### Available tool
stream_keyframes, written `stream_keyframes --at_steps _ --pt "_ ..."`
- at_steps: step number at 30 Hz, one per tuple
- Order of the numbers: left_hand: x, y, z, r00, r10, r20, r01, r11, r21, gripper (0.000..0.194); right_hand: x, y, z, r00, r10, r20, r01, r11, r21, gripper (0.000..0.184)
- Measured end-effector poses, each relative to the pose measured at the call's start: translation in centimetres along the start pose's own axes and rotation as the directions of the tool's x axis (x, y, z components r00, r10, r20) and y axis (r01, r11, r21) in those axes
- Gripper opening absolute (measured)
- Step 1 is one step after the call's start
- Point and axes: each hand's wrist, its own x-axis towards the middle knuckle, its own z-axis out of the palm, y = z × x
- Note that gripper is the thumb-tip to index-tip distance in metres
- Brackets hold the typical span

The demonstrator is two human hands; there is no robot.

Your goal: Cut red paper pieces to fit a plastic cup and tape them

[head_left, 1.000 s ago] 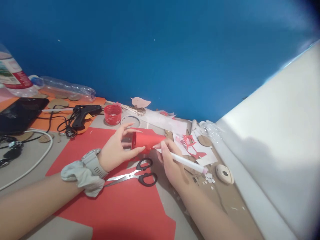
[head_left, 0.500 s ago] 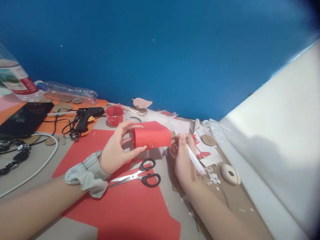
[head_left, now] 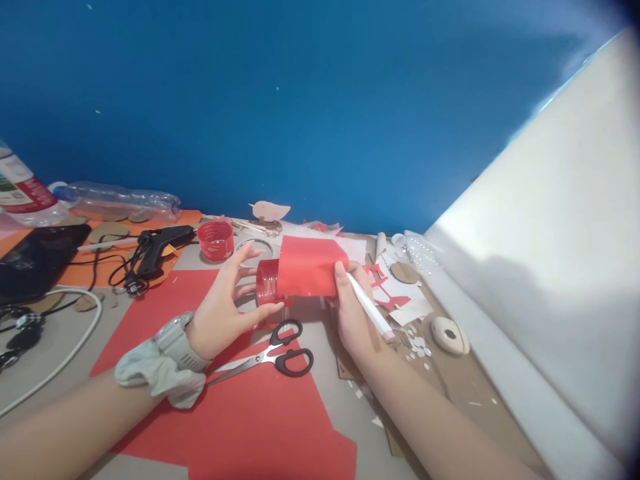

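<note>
My left hand holds a red, ribbed, clear-walled plastic cylinder between thumb and fingers. It looks like a cut section of bottle. A piece of red paper covers the cylinder's right part, and its right edge is pinched in my right hand. The same hand also keeps a white marker pen between thumb and fingers, slanting down to the right. Below, black-handled scissors lie slightly open on a large red paper sheet.
Another red ribbed cylinder stands behind my left hand. A black glue gun, a clear bottle lying down and a labelled bottle are at the left. Paper scraps and a cream tape dispenser lie at the right.
The red paper has shifted right along the cylinder, baring its ribbed left part. My right hand has moved in and now grips the paper's edge along with the marker pen.
</note>
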Motion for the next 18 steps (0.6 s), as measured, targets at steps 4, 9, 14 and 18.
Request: stream_keyframes --at_steps 4,9,14,18 --pt "0.5 -0.5 -0.3 0.998 -0.068 -0.016 0.068 0.998 -0.009 0.077 -0.1 -0.1 0.0 0.999 0.029 0.014 -0.029 1.000 0.008 0.027" --pt "0.5 -0.4 -0.3 0.998 -0.053 -0.029 0.054 0.998 0.024 0.068 -0.2 -0.4 0.2 0.999 0.036 -0.007 -0.036 0.999 0.008 0.028" --pt "0.3 -0.2 -0.3 0.998 -0.056 -0.015 0.057 0.994 0.097 0.062 -0.6 -1.0 0.8 0.998 0.032 -0.049 -0.032 0.999 0.007 0.028" --pt "0.4 -0.1 -0.4 0.998 -0.054 0.015 0.052 0.994 0.100 0.052 -0.9 -1.7 1.1 0.999 0.039 -0.034 -0.039 0.999 -0.006 0.027"
